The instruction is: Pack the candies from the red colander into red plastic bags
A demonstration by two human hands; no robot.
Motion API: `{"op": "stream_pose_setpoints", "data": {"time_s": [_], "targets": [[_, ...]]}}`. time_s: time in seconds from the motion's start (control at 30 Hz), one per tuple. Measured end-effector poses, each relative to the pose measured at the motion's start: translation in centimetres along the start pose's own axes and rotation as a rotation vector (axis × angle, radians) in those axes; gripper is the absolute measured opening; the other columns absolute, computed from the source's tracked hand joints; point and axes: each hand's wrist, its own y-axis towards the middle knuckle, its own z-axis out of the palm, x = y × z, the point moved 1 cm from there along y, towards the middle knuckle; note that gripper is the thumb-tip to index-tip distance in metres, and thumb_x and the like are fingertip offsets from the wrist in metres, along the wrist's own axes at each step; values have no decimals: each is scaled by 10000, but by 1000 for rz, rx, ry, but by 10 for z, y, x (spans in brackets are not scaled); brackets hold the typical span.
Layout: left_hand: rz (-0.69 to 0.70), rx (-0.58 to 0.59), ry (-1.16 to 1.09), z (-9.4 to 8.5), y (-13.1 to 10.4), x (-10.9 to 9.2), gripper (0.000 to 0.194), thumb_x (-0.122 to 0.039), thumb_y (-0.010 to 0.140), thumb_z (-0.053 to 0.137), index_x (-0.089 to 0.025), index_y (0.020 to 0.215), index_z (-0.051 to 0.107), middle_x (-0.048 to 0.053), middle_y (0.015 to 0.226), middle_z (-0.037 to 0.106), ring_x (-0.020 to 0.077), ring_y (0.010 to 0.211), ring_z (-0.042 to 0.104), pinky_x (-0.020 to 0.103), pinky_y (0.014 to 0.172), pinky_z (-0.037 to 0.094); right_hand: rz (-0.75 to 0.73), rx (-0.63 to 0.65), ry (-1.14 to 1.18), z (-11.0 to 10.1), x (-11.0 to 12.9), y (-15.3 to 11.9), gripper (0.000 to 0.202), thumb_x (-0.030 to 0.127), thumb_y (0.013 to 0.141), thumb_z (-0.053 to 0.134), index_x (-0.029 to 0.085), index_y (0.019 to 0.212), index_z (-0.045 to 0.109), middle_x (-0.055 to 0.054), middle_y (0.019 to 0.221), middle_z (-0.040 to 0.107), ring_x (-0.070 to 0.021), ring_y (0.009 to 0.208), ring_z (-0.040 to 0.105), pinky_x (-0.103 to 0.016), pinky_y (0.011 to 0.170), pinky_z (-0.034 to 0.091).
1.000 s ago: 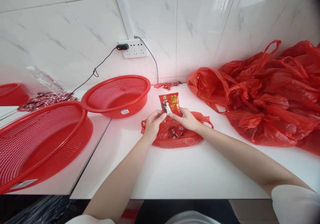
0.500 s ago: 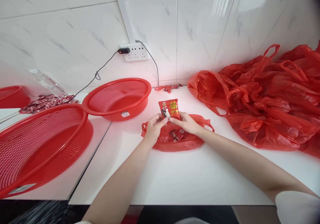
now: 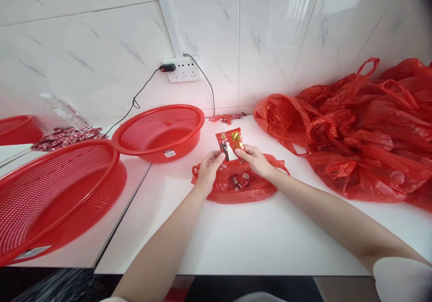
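A small red packet (image 3: 230, 143) with gold lettering and a printed couple is held up above an opened red plastic bag (image 3: 249, 197). My left hand (image 3: 209, 169) pinches the packet's lower left edge, thumb in front. At its lower right, my right hand (image 3: 254, 160) grips it with the thumb pressed on the front. Both hands hide the fingers behind the packet. Inside the bag below lie a few dark red wrapped pieces (image 3: 240, 181), too small to identify. The bag rests on the white table (image 3: 270, 239), its handles spread to either side.
Red mesh baskets (image 3: 158, 153) stand at the left, one (image 3: 64, 198) nearest me. A heap of red plastic bags (image 3: 357, 131) covers the right. Red-and-white patterned items (image 3: 67, 137) and a clear bottle (image 3: 67, 112) lie far left. A plugged-in cable (image 3: 135, 101) hangs from the wall socket (image 3: 185, 71).
The packet has tilted and risen slightly, showing more of its front. My right thumb has shifted up and right on it, and my thumbs are farther apart.
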Motion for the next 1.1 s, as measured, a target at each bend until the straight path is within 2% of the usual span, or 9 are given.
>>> {"op": "stream_pose_setpoints", "data": {"time_s": [0.07,0.17,0.27,0.37,0.5,0.6,0.83,1.0,1.1], "targets": [[13,-12,6,-1,1,0,255,-426,740,727,-196,842,688,-8,786,659,107,632,522,248,649,419,9,14,1,0,0,0,396,557,837,593,182,718,550,34,641,438,-109,588,384,-252,575,346],[35,1,3,-2,2,0,229,-396,730,736,-185,799,679,-14,756,649,104,632,506,241,647,405,35,38,-24,2,2,-2,395,565,839,584,175,790,616,11,705,543,-129,640,475,-258,613,404],[69,10,21,-5,3,-1,227,-390,745,722,-181,810,667,-6,773,652,119,678,537,248,686,419,38,44,-12,3,4,-2,358,522,847,599,179,931,657,-22,889,654,-176,829,585,-291,772,465],[111,22,111,-7,2,-3,211,-375,756,712,-177,794,649,2,784,644,142,739,571,259,727,436,64,57,62,3,1,-2,328,439,830,649,172,1021,659,-44,999,687,-199,946,614,-326,879,466],[104,99,63,-4,-3,-4,181,-335,789,667,-194,900,643,12,902,667,173,867,602,280,805,453,54,67,59,1,-2,-1,305,371,808,675,147,1015,671,-61,988,708,-210,917,641,-353,878,477],[100,195,-13,2,-7,-3,270,-329,798,661,-195,1032,645,41,1044,681,207,985,608,326,907,447,28,55,-15,2,0,-2,288,357,808,663,131,986,677,-66,965,714,-212,868,646,-351,835,489],[63,112,20,3,-5,-3,268,-341,745,730,-178,955,705,45,945,717,213,908,636,334,859,465,17,86,-74,7,9,-5,300,378,821,653,143,1005,684,-79,1020,716,-231,913,657,-360,843,502],[32,144,36,-1,-4,-3,238,-316,718,751,-176,907,712,21,868,715,186,808,627,309,784,465,44,106,-7,5,8,-5,376,455,835,642,155,1060,675,-78,1033,712,-229,948,652,-373,878,506],[36,155,85,0,-5,-1,274,-308,740,738,-177,978,703,33,932,715,193,864,626,316,824,462,49,102,13,2,4,-3,378,467,824,652,146,1021,686,-77,1005,718,-209,879,658,-356,841,513]]}}
